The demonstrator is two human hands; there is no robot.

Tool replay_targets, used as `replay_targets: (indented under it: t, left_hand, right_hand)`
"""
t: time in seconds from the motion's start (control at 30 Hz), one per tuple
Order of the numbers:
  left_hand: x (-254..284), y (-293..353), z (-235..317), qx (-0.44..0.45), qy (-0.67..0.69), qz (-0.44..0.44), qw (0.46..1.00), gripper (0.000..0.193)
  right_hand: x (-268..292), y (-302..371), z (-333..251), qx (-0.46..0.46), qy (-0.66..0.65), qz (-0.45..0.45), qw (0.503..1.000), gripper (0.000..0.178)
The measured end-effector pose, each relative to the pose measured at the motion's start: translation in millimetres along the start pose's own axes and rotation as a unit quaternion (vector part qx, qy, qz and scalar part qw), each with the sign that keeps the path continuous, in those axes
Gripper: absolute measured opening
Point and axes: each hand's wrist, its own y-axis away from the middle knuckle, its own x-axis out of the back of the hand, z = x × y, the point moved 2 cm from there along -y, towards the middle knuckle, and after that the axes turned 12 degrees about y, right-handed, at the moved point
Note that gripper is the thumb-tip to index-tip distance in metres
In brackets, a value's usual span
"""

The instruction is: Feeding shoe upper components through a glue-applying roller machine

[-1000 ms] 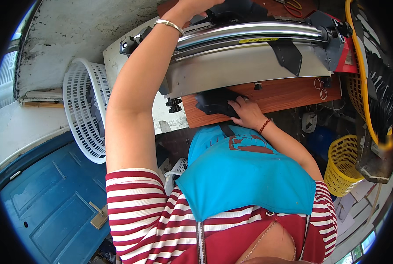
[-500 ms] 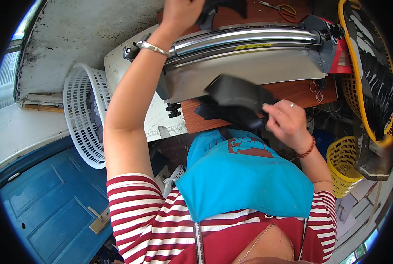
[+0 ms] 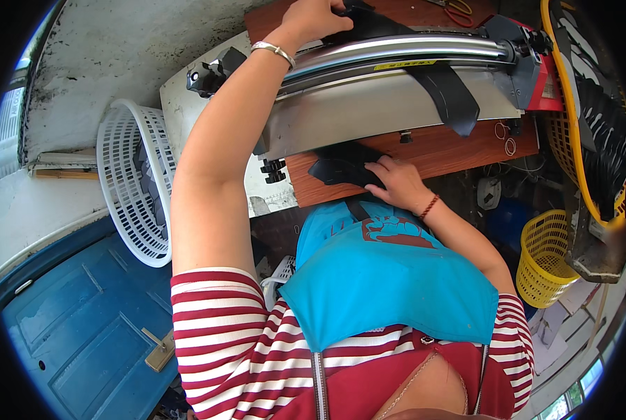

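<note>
At the far side of a roller machine [image 3: 425, 52], my left hand [image 3: 316, 19] is closed on a black sheet piece [image 3: 369, 22], its fingers partly cut off by the picture's edge. A black strip [image 3: 447, 98] with a pointed end sticks out from under the shiny roller onto the metal plate [image 3: 369, 112]. Whether it joins the piece at my left hand is hidden by the roller. Nearer me, my right hand [image 3: 402, 185] lies with fingers and thumb apart on dark flat pieces [image 3: 341, 168] on the red-brown board [image 3: 425, 157].
A white basket [image 3: 134, 182] with grey pieces stands at the left, above a blue door [image 3: 82, 315]. To the right are a yellow basket [image 3: 544, 255] and a larger yellow-rimmed basket [image 3: 568, 112] holding black strips. Scissors [image 3: 458, 12] lie behind the machine.
My right hand has lowered a black piece onto the board and loosened its fingers. A black strip now shows on the metal plate. My left hand has moved slightly right, still at the far side.
</note>
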Motion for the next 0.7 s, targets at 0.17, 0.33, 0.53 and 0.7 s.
replay_targets:
  t: [0.17,0.33,0.53,0.7]
  left_hand:
    - [24.2,-7.5,10.1,0.07,0.213,0.077,0.972,0.021]
    - [57.5,-1.9,23.3,0.117,0.334,0.168,0.92,0.019]
    - [63.6,20.8,25.1,-0.043,0.335,0.209,0.918,0.059]
    - [8.7,28.9,13.6,-0.17,0.006,0.098,0.981,0.031]
  right_hand:
    - [-57.1,11.0,7.4,0.011,0.044,-0.039,0.998,0.038]
    - [-8.2,11.3,4.5,0.024,-0.056,0.003,0.998,0.029]
    - [149.4,24.2,-0.3,0.037,-0.021,0.186,0.982,0.037]
    - [163.3,-17.7,21.6,-0.062,0.137,0.18,0.972,0.034]
